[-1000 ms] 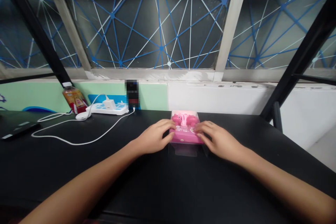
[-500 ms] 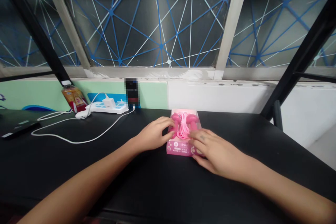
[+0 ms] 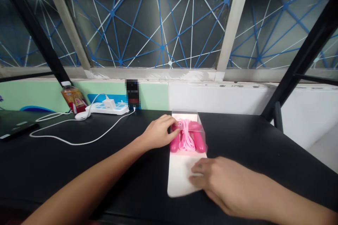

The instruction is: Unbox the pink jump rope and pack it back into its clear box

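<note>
A jump rope (image 3: 187, 137) with pink handles and a coiled light-pink cord lies in an open-ended box (image 3: 184, 116) with a clear plastic cover. The box's long flap (image 3: 179, 177) is folded out towards me, its white inside facing up. My left hand (image 3: 161, 132) is closed on the box's left side near its far end, with thumb and fingertips at the left handle. Over the flap's right edge is my right hand (image 3: 219, 179), fingers stretched out, slightly apart and blurred. Its thumb side is partly hidden, and it is clear of the rope.
On the black table (image 3: 126, 179), a white power strip (image 3: 116, 109) with a charger and a white cable (image 3: 76, 143) lies at the back left. A drink bottle (image 3: 73, 96) leans beside it. A dark flat object (image 3: 18, 130) lies far left. Black metal posts (image 3: 290, 74) stand at both sides.
The box's printed pink front has opened and folded down towards me, showing its white inside and the handles' ends. My right hand has moved nearer to me; my left has stayed at the box.
</note>
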Tool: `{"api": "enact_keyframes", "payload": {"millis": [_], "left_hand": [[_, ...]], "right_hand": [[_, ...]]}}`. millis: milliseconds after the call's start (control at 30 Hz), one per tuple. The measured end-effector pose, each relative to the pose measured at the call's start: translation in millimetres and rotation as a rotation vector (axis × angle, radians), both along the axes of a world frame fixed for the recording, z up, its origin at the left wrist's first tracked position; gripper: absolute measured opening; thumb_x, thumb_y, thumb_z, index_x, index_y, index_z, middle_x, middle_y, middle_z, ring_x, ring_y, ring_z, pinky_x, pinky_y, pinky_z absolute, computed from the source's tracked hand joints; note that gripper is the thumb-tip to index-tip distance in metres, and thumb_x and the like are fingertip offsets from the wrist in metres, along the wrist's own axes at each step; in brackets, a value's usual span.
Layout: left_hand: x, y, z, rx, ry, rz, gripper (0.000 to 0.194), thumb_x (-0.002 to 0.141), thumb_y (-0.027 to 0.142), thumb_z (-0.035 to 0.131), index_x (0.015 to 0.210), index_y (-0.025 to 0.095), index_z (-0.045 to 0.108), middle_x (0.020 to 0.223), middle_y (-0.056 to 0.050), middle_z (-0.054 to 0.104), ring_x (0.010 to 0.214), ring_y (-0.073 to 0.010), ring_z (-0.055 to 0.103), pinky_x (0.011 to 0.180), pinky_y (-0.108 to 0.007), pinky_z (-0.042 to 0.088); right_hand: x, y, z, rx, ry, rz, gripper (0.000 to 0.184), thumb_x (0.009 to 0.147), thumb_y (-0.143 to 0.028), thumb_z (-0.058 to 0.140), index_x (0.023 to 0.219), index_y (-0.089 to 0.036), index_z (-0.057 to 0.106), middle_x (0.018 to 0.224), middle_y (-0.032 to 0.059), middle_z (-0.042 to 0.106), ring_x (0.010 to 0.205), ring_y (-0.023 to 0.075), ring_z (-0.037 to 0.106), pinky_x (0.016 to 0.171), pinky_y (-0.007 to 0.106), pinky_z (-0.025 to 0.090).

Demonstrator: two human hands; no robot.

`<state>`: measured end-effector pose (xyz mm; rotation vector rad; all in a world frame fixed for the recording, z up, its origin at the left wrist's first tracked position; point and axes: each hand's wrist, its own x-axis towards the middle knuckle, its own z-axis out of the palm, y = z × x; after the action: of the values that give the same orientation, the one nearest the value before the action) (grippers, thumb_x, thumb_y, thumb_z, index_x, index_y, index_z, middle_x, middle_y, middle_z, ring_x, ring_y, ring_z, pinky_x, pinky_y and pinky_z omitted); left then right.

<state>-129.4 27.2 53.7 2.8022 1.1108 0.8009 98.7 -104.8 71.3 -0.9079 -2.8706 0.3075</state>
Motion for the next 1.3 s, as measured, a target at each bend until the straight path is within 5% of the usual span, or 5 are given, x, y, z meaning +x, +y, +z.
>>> {"api": "enact_keyframes", "payload": {"millis": [233, 433, 533, 733, 1300], "left_hand": [[1.1, 22.5, -10.6, -0.064, -0.080, 0.121, 0.018, 0.087, 0.037, 0.059, 0.097, 0.023, 0.063, 0.105, -0.003, 0.068, 0.096, -0.0225, 0.064, 0.083, -0.034, 0.051], [-1.3, 29.7, -19.4, -0.163, -0.052, 0.047, 0.033, 0.095, 0.040, 0.047, 0.122, 0.023, 0.057, 0.143, -0.007, 0.052, 0.133, -0.0253, 0.048, 0.111, -0.039, 0.039], [-5.3, 25.7, -14.2, -0.171, -0.059, 0.026, 0.038, 0.097, 0.041, 0.043, 0.128, 0.022, 0.054, 0.151, -0.007, 0.042, 0.139, -0.0242, 0.040, 0.115, -0.039, 0.033], [-16.0, -9.8, 17.6, -0.098, 0.004, -0.013, 0.027, 0.093, 0.043, 0.053, 0.108, 0.023, 0.062, 0.102, -0.005, 0.064, 0.088, -0.0189, 0.063, 0.079, -0.031, 0.049], [-14.4, -27.2, 24.1, -0.316, 0.199, -0.069, 0.030, 0.090, 0.049, 0.058, 0.097, 0.021, 0.068, 0.067, 0.001, 0.063, 0.055, -0.0131, 0.056, 0.051, -0.024, 0.033]], "right_hand": [[-1.3, -19.5, 28.4, -0.330, 0.060, 0.171, 0.013, 0.092, -0.022, 0.060, 0.094, -0.023, 0.073, 0.092, -0.0014, 0.072, 0.089, 0.0132, 0.065, 0.080, 0.020, 0.049], [14.0, -7.6, 19.3, -0.469, 0.185, 0.229, 0.040, 0.080, -0.021, 0.071, 0.120, -0.021, 0.067, 0.115, 0.0036, 0.070, 0.105, 0.0189, 0.064, 0.091, 0.026, 0.047], [20.7, 7.7, 15.9, -0.398, 0.285, 0.037, 0.023, 0.088, -0.031, 0.064, 0.108, -0.021, 0.070, 0.095, 0.0026, 0.072, 0.083, 0.0161, 0.067, 0.074, 0.026, 0.050], [27.8, 43.8, -16.4, 0.189, 0.259, -0.455, 0.039, 0.094, -0.040, 0.054, 0.127, -0.020, 0.057, 0.106, 0.0098, 0.062, 0.089, 0.0240, 0.063, 0.077, 0.039, 0.052], [33.4, 56.4, -31.2, -0.004, 0.345, -0.386, 0.034, 0.094, -0.030, 0.052, 0.126, -0.022, 0.054, 0.108, 0.0085, 0.058, 0.090, 0.0201, 0.061, 0.083, 0.039, 0.050]]}}
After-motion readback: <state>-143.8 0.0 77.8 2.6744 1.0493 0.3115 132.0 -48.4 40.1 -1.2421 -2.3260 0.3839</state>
